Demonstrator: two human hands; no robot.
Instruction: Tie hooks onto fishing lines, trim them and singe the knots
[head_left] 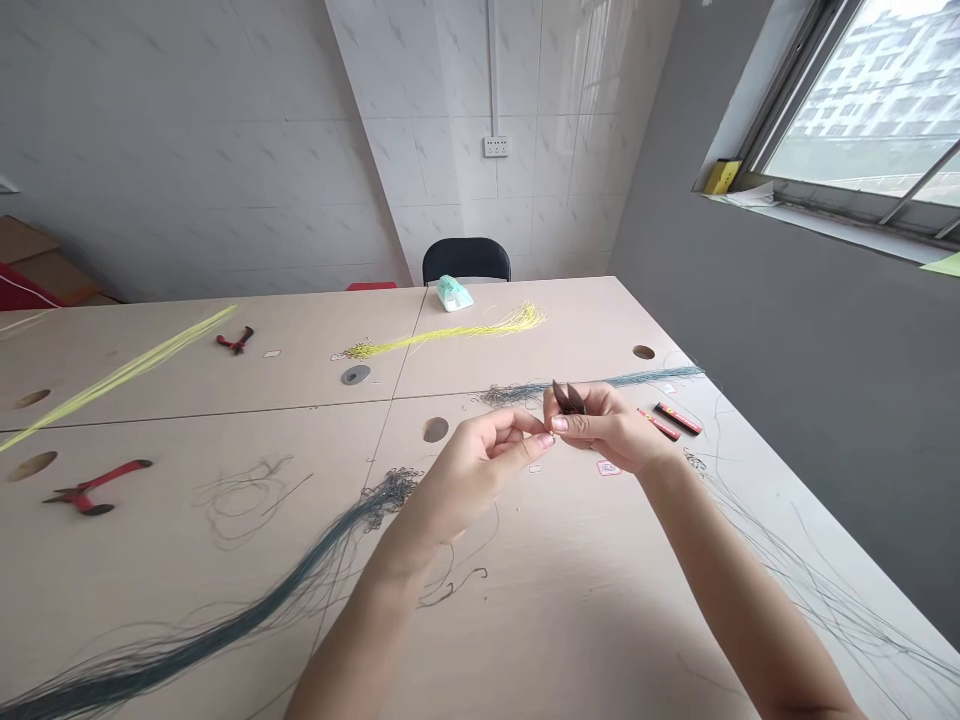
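My right hand (600,425) is closed round a small pair of dark-bladed snips (568,399), their two tips spread apart and pointing up and away from me. Its thumb and finger meet the fingertips of my left hand (480,465), which pinches something tiny that I cannot make out. Below the left wrist lie a few loose hooks (469,578) with thin line. A thick bundle of dark blue-green lines (300,570) runs to the lower left, with a cluster of hooks (394,488) at its near-hand end. Another blue-green bundle (645,378) lies behind my right hand.
Red-handled pliers (101,487) lie at left, with a second pair (236,341) farther back. Yellow line bundles (450,333) stretch across the far table (525,560). Two red-and-black sticks (679,418) and loose lines (810,570) lie right. A tissue pack (454,293) stands near a chair (466,258).
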